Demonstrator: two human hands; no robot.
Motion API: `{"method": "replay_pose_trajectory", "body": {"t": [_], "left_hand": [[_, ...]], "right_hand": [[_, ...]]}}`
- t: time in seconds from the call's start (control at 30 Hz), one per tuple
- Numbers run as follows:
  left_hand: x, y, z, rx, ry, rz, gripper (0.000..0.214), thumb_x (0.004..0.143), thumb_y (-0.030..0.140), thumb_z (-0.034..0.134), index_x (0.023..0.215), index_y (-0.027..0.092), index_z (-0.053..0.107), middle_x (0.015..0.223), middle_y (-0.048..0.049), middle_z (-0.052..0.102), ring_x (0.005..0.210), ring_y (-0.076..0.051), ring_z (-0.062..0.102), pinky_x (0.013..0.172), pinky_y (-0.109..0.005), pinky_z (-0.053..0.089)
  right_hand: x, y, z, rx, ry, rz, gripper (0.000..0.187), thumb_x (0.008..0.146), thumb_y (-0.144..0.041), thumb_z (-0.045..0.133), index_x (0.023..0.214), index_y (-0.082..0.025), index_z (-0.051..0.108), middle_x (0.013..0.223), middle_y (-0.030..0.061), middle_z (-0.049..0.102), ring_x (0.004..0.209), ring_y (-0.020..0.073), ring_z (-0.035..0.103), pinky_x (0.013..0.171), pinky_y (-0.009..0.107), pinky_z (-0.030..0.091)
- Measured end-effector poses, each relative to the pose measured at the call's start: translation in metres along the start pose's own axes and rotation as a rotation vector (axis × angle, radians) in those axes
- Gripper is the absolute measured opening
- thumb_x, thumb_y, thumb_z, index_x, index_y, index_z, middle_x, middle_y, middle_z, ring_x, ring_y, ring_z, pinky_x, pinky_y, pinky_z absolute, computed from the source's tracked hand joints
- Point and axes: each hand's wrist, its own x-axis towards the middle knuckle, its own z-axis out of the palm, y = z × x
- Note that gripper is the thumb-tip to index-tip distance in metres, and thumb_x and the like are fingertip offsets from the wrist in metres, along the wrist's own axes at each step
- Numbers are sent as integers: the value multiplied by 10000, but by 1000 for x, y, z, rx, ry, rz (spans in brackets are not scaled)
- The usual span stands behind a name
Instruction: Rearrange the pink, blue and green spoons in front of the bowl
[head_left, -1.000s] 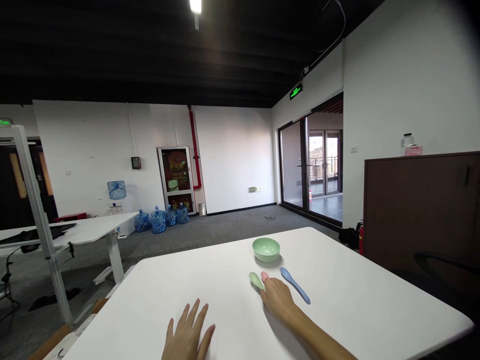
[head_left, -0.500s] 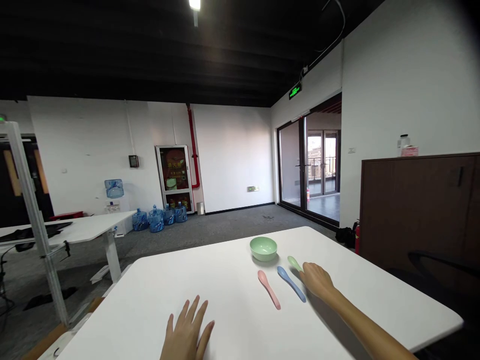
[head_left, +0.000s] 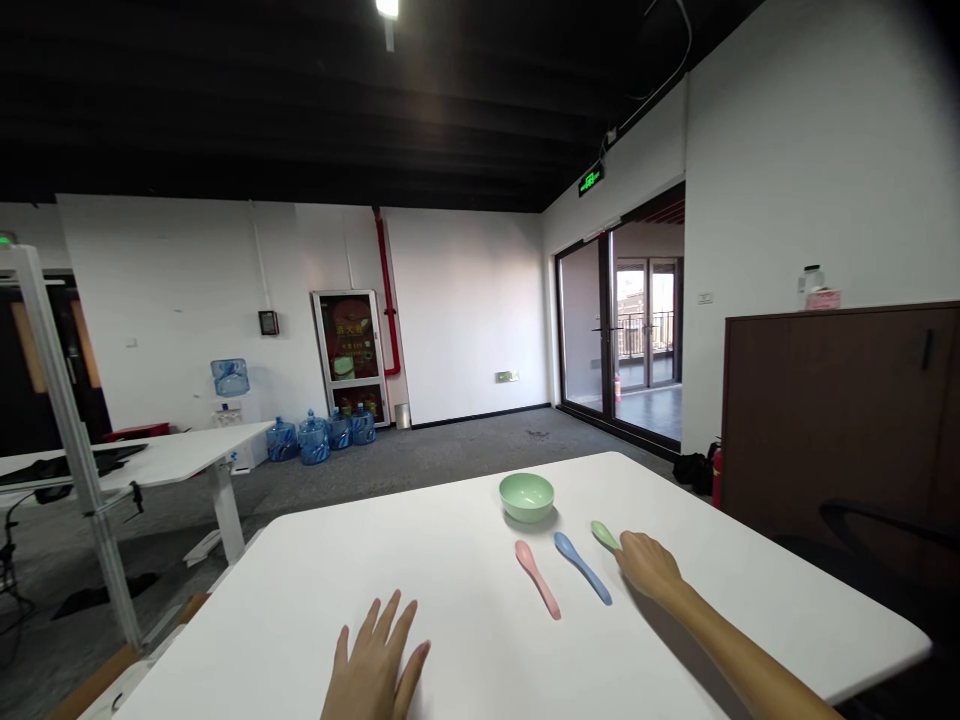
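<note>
Green plastic spoon (head_left: 604, 536) — its end touching the right-hand grip (head_left: 649, 564).

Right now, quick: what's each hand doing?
Left hand: open, holding nothing.
Right hand: touching the green spoon; cannot tell whether it grips it.

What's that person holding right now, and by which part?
The right hand is on the handle end of the green spoon, though how firmly cannot be told. The left hand holds nothing.
</note>
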Motion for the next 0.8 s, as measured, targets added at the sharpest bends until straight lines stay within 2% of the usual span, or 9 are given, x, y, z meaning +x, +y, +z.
{"method": "replay_pose_trajectory", "body": {"t": [0.27, 0.47, 0.8], "left_hand": [[-1, 2, -5, 27, -38, -8, 530, 1000, 437, 339, 1495, 314, 484, 1617, -39, 450, 1510, -328, 386, 1192, -623, 394], [0, 1, -3, 24, -26, 1, 530, 999, 447, 339, 1492, 322, 488, 1612, -37, 458, 1504, -322, 399, 1187, -618, 403], [0, -5, 8, -10, 31, 5, 516, 992, 450, 372, 1475, 340, 512, 1600, -46, 488, 1500, -329, 414, 1180, -630, 405]], "right_hand": [[3, 3, 6, 10, 1, 4, 366, 987, -186, 374, 1054, -88, 720, 1130, 217, 726, 1003, 312, 708, 687, 340, 381], [-1, 1, 5, 3, 10, -2, 351, 982, -194, 384, 1027, -102, 720, 1104, 206, 735, 986, 309, 715, 683, 341, 394], [-15, -10, -19, 17, 118, -38, 366, 1028, -343, 400, 986, -137, 700, 1045, 172, 736, 986, 286, 701, 710, 322, 395]]}}
